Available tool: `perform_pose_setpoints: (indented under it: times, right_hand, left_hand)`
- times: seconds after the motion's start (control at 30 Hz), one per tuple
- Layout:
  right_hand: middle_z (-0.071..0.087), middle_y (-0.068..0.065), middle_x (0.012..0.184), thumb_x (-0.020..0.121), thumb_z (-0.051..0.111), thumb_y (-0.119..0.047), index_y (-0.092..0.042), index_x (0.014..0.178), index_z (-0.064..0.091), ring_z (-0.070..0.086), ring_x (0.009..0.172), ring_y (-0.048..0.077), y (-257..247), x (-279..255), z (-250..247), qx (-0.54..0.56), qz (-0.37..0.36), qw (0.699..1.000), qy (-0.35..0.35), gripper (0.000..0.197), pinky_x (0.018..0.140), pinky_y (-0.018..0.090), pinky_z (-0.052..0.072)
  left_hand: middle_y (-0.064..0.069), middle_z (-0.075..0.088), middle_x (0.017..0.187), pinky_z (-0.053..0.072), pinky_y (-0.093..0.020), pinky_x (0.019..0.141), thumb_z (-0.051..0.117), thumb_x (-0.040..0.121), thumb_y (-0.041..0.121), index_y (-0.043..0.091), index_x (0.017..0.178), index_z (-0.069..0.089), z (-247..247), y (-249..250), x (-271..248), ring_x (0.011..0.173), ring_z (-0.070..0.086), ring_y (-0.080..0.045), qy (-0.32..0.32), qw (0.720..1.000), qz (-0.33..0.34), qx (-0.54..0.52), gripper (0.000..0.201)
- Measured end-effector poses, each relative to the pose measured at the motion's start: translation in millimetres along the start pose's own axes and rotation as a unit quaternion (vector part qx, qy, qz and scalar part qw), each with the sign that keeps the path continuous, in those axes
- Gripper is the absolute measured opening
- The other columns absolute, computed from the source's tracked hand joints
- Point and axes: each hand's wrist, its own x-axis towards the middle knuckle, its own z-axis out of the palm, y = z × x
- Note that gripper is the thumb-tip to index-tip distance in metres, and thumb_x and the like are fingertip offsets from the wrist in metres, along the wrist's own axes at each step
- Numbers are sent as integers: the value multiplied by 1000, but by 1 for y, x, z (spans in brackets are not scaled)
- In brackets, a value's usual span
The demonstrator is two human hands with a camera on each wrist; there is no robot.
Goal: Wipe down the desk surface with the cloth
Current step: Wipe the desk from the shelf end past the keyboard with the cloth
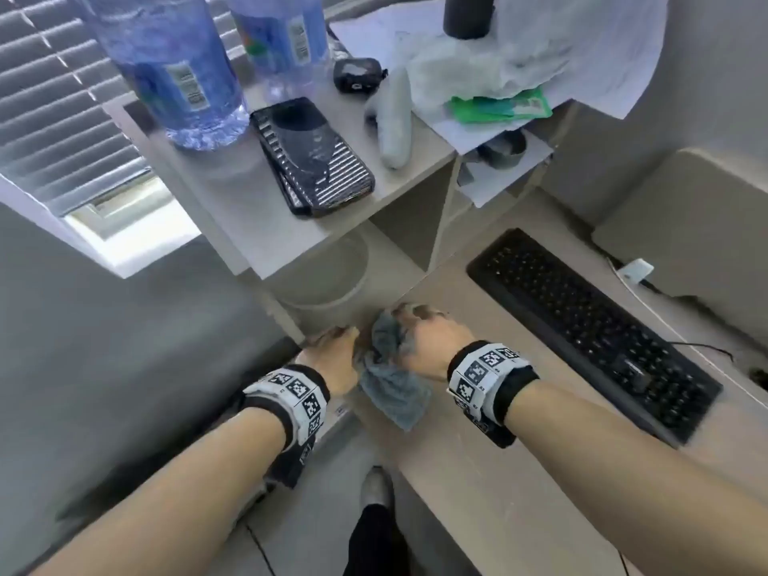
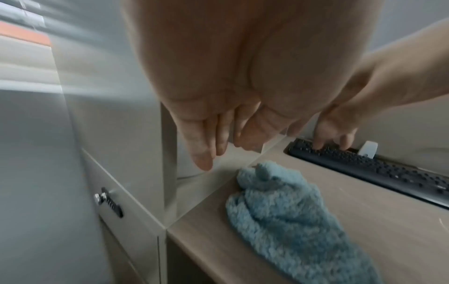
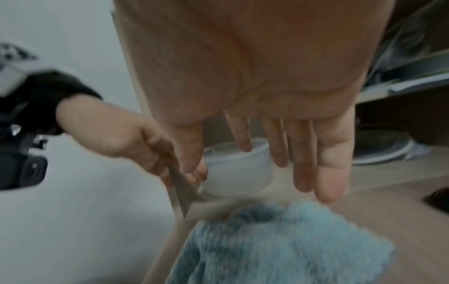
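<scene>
A fluffy blue-grey cloth lies bunched on the light wooden desk, close to its left front corner. My left hand hovers just left of the cloth with its fingers straight, beside the shelf's upright panel, holding nothing. My right hand hangs over the far end of the cloth, fingers extended and apart from it in the wrist views. The head view is blurred where the hands are.
A black keyboard lies to the right of the cloth. A white round container stands under the shelf behind the cloth. The shelf above carries water bottles and a phone. A drawer lock faces left below.
</scene>
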Motion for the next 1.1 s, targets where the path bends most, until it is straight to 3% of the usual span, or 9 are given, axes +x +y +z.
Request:
perform_pose_setpoints:
  times: [0.1,0.17,0.37,0.53,0.67,0.83,0.9,0.97,1.1]
  right_hand:
    - [-2,5,164,84,55,-58,-40,153,12,18,144,40,-7,19,37,-51,19,995,-82,84,111,55,33]
    - [-13,-1,164,86,56,-57,-44,153,6,2,148,39,-5,29,59,-83,9,989,-118,84,114,61,21]
    - [11,-1,159,86,61,-46,-44,149,17,11,143,35,36,30,97,-128,-13,989,-75,77,109,53,31]
    - [9,2,162,91,53,-32,-22,147,36,26,136,36,108,2,84,-66,67,995,16,59,98,50,44]
    - [26,9,156,92,48,-31,-6,138,44,38,125,40,151,-9,79,-19,128,987,90,52,95,51,46]
    - [27,13,155,80,56,-7,-4,142,37,26,135,44,97,-9,102,-52,-35,998,21,65,102,56,40]
    - [35,14,152,77,58,-4,-9,144,37,28,137,42,71,-21,115,-12,-109,994,-13,70,99,54,42]
    - [43,13,148,78,56,0,-15,145,38,35,133,39,66,-28,115,56,-115,991,-30,71,98,48,44]
    - [51,13,135,77,56,-3,-17,138,48,47,114,38,109,-19,79,116,-14,983,139,63,94,43,43]
  left_hand:
    - [-9,48,142,41,-42,107,51,83,11,13,133,44,10,-11,14,131,46,-30,-14,1000,12,-20,51]
    - [-7,51,138,43,-46,105,52,80,13,14,128,46,16,-13,24,128,49,-30,-10,999,15,-29,48]
    - [-4,48,136,47,-50,97,52,76,19,16,126,45,36,-9,44,123,51,-33,-44,999,19,-7,50]
    - [1,43,141,43,-53,100,57,78,16,19,129,40,55,-1,46,130,43,-28,-51,996,-8,72,54]
    - [1,42,148,41,-49,105,59,76,22,22,142,30,60,5,48,136,38,-26,-35,995,-28,86,72]
    - [-3,42,150,37,-41,110,57,75,17,20,145,30,62,4,43,137,37,-27,-9,996,-32,86,75]
    - [-3,39,152,33,-35,112,56,77,12,18,146,30,61,3,40,140,34,-27,-10,997,-25,76,74]
    - [-4,39,153,31,-34,113,55,76,9,18,146,31,59,1,40,140,33,-27,-5,997,-15,71,75]
    - [-2,43,150,33,-36,112,54,72,8,19,144,33,59,-10,45,139,36,-25,11,997,14,76,76]
